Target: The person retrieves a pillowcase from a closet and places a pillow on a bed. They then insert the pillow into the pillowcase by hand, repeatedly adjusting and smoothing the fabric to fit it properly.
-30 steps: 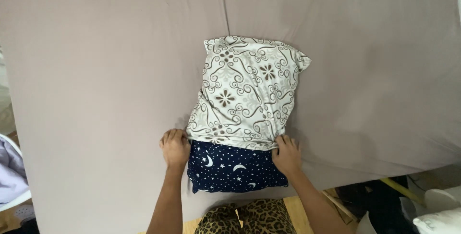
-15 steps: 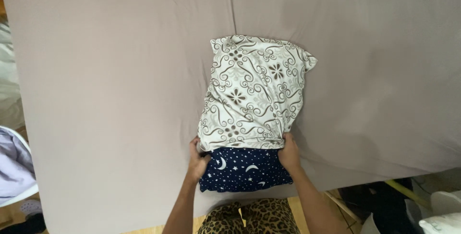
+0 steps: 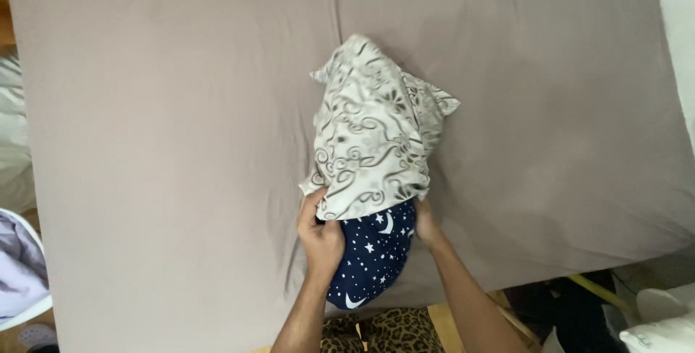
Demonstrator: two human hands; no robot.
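One grey bedsheet [image 3: 181,107] lies flat beneath our fingers. Beyond our fingertips, the patterned white pillowcase [image 3: 373,132] is bunched over the dark blue starred pillow [image 3: 373,259], which sits between our palms. Our left hand [image 3: 321,236] grips the pillowcase edge, fingers closed on it. Our right hand [image 3: 426,223] presses the pillow's side; its finger spread we cannot tell.
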